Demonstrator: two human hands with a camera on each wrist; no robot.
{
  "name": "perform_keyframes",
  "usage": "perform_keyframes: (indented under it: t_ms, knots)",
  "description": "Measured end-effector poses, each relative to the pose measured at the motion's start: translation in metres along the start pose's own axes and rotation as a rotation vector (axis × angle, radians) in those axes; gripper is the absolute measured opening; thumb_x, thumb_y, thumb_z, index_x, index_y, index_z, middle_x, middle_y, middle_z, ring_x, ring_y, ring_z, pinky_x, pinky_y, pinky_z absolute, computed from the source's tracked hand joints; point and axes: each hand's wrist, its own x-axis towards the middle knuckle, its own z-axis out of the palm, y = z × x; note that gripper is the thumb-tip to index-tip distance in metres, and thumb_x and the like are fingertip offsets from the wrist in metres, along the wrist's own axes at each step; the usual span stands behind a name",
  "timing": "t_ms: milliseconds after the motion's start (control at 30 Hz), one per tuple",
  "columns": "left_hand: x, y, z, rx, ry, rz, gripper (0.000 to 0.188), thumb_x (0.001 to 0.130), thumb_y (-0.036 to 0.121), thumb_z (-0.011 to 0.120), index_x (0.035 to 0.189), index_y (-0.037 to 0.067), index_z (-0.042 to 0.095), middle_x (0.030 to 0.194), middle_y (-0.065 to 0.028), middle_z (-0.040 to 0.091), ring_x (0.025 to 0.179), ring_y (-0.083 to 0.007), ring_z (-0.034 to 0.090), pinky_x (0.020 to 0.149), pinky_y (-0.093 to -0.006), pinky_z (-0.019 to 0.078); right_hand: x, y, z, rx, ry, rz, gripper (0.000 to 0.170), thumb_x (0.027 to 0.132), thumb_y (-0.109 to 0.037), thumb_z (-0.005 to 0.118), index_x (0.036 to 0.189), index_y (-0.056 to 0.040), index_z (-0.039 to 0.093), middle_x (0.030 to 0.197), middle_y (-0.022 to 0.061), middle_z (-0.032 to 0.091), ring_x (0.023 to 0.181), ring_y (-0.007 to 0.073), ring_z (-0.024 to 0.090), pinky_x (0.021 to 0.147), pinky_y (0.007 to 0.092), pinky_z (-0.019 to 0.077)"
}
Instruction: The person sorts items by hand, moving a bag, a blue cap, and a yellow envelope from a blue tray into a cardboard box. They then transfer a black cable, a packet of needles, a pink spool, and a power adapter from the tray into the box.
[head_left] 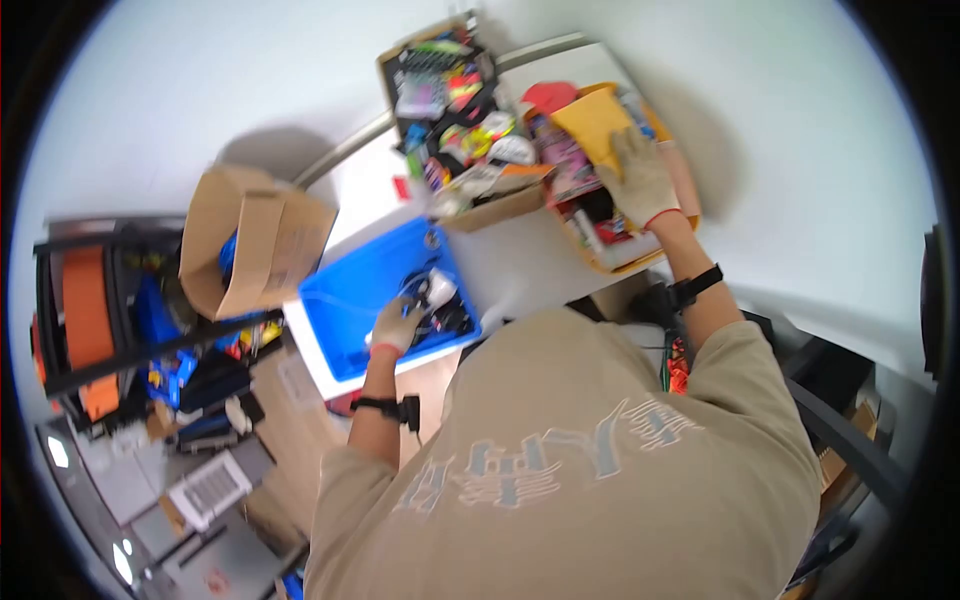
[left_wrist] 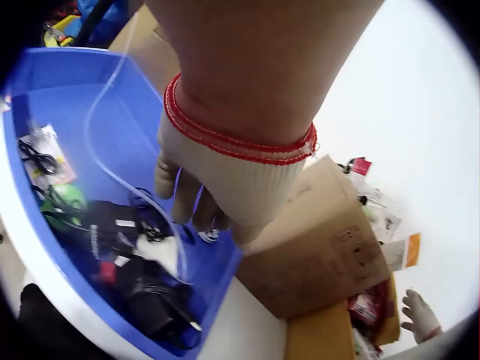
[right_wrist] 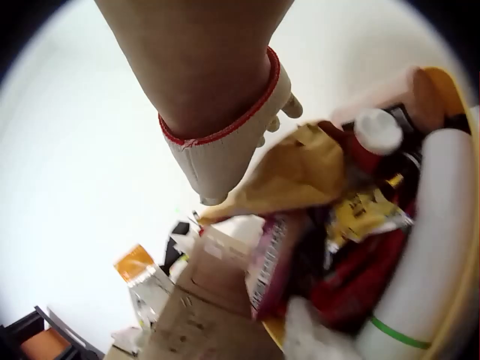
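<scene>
Envelope (head_left: 588, 122) beneath right hand (head_left: 643, 180)

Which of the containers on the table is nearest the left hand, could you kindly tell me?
The blue bin: the left hand is right over it, whereas the yellow bin and the cardboard boxes are farther off.

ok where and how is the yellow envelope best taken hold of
Probably by the edge at the right grip, coming from above and pinching across its two faces: the yellow envelope looks thin and creased, and lies atop other things in the yellow bin.
</scene>
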Motion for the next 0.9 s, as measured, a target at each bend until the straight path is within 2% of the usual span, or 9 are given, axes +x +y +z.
perform_keyframes:
  t_ms: [100,167,333,433,500,567,633,700,900]
  knots:
    - [-0.001,-0.035,0.012,0.034,0.083,-0.105,0.063,0.087,0.04,0.073,0.137,0.003,0.06,0.143,-0.024,0.059,0.131,-0.0389,0.058,0.109,-0.0454,0.0468,0.005,0.001,0.011,-0.045,-0.114,0.009,0.07,0.1,-0.051,0.056,0.152,-0.005,0.047,0.158,0.0245,0.042,0.146,0.0435,0.039,0.119,0.0489,0.0344]
    - [-0.008,-0.034,0.017,0.077,0.115,-0.114,0.071,0.085,0.037,0.076,0.143,0.002,0.055,0.145,-0.0243,0.057,0.131,-0.0394,0.057,0.111,-0.0437,0.0457,-0.007,0.003,0.019,0.021,0.034,0.052,0.068,0.101,-0.048,0.057,0.152,-0.0048,0.046,0.158,0.0238,0.041,0.146,0.0453,0.039,0.119,0.0523,0.0331]
    - [0.009,-0.026,0.038,0.189,0.211,0.025,0.076,0.084,0.04,0.078,0.146,0.006,0.05,0.153,-0.0209,0.049,0.139,-0.0378,0.05,0.113,-0.046,0.0445,-0.012,-0.001,0.01,-0.063,-0.05,0.034,0.064,0.101,-0.044,0.058,0.15,-0.0032,0.048,0.156,0.024,0.043,0.145,0.0443,0.041,0.119,0.0498,0.0341]
    - [0.043,-0.039,0.038,0.169,0.337,0.128,0.073,0.087,0.039,0.076,0.147,0.006,0.05,0.153,-0.0193,0.05,0.138,-0.0388,0.051,0.113,-0.047,0.0445,-0.014,-0.02,-0.027,0.123,-0.002,0.038,0.058,0.099,-0.035,0.064,0.145,-0.0026,0.053,0.153,0.0238,0.048,0.142,0.0417,0.045,0.118,0.047,0.037]
    - [0.058,-0.034,0.029,0.176,0.306,0.181,0.074,0.086,0.04,0.075,0.147,0.008,0.051,0.15,-0.0179,0.053,0.135,-0.0376,0.054,0.111,-0.0467,0.0461,-0.026,-0.048,-0.051,0.188,0.076,-0.045,0.051,0.096,-0.025,0.07,0.14,-0.0026,0.057,0.149,0.0219,0.052,0.138,0.0389,0.049,0.115,0.0445,0.0405]
    - [0.066,-0.015,0.013,0.28,0.052,0.119,0.077,0.083,0.043,0.076,0.148,0.01,0.051,0.144,-0.0164,0.057,0.131,-0.0349,0.057,0.109,-0.0451,0.048,-0.041,-0.081,-0.063,0.274,0.078,-0.034,0.049,0.095,-0.02,0.071,0.138,-0.0027,0.058,0.148,0.0206,0.053,0.137,0.0383,0.05,0.114,0.0441,0.0416]
    - [0.079,-0.009,0.011,0.289,0.074,0.137,0.076,0.08,0.045,0.078,0.144,0.011,0.055,0.139,-0.0159,0.059,0.127,-0.0337,0.06,0.105,-0.0439,0.0508,-0.052,-0.114,-0.069,0.363,0.08,-0.026,0.047,0.094,-0.016,0.072,0.137,-0.0029,0.058,0.147,0.0194,0.054,0.136,0.0377,0.052,0.113,0.0436,0.0426]
    - [0.088,-0.003,0.002,0.395,-0.173,0.105,0.073,0.078,0.046,0.079,0.139,0.011,0.058,0.138,-0.0147,0.06,0.126,-0.0347,0.062,0.102,-0.0444,0.0531,-0.062,-0.147,-0.07,0.422,0.084,-0.098,0.045,0.092,-0.011,0.071,0.134,-0.0031,0.059,0.144,0.0174,0.056,0.134,0.0366,0.053,0.113,0.0438,0.043]
    - [0.089,-0.029,-0.017,-0.015,-0.172,0.269,0.048,0.08,0.041,0.075,0.104,0.0,0.071,0.097,-0.0241,0.073,0.1,-0.0393,0.071,0.09,-0.0433,0.0538,-0.074,-0.219,-0.065,0.475,-0.002,-0.132,0.044,0.089,-0.01,0.074,0.131,-0.0045,0.06,0.142,0.0169,0.058,0.131,0.0375,0.054,0.111,0.0445,0.0442]
